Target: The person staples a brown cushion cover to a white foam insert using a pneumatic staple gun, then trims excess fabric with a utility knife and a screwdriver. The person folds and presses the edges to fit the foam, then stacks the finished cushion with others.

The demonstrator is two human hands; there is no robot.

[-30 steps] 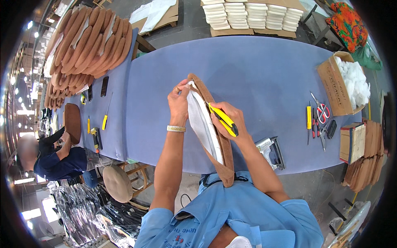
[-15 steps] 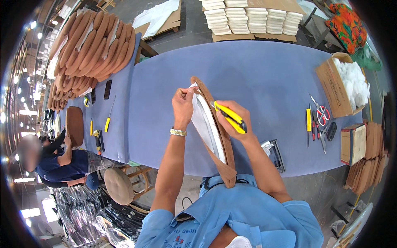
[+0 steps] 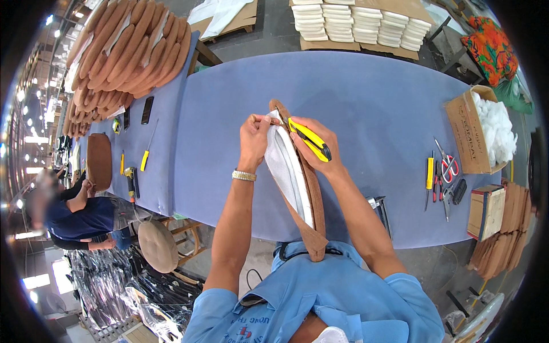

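A brown-covered seat cushion [image 3: 309, 188] stands on edge between my forearms, its near end against my blue shirt. White lining fabric [image 3: 280, 166] and pale padding show along its open side. Near the far end, my left hand [image 3: 254, 139] pinches the edge of the white lining. My right hand [image 3: 321, 146] is wrapped round a yellow and black utility knife [image 3: 310, 139]. The knife's front end is at the cushion's brown edge, close to my left fingertips; its blade is too small to make out.
On the blue table [image 3: 229, 86], scissors [image 3: 448, 163], a yellow screwdriver [image 3: 429, 174] and pliers lie at right, near a box of white stuffing [image 3: 472, 134]. A staple gun [image 3: 380, 212] is beside my right forearm. Brown cushions [image 3: 131, 51] are stacked far left; a co-worker [image 3: 86, 217] handles another.
My right hand has moved the knife farther away and slightly left along the cushion's edge, closer to my left fingers. My left hand keeps its pinch. The whole view has shifted slightly.
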